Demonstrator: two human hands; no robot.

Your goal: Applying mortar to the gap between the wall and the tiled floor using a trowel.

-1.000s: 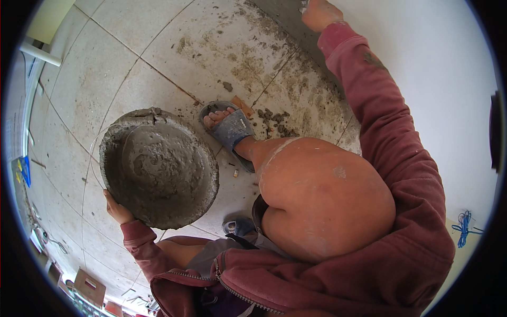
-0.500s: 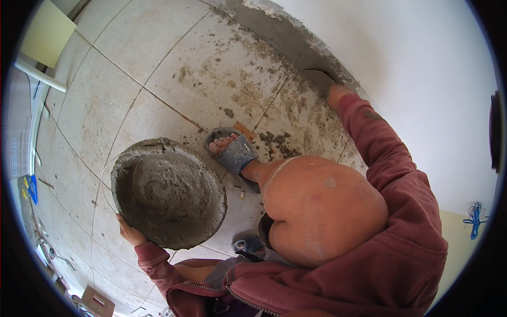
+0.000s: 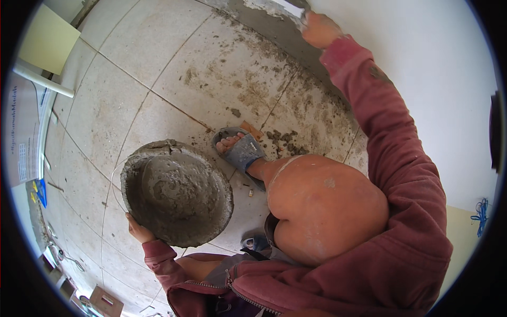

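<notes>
Head view shows the right hand (image 3: 321, 31) clenched around a trowel (image 3: 288, 7), the left hand (image 3: 139, 230) grasping a mortar basin (image 3: 226, 208).

A round, crusted bucket (image 3: 228, 205) stood mouth up, holding wet grey mortar (image 3: 182, 185); a pale-bladed trowel (image 3: 290, 7) was at the grey wall strip (image 3: 277, 31).

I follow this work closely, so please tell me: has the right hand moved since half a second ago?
Yes: the right hand has moved toward the picture's top, along the wall's grey band.
</notes>
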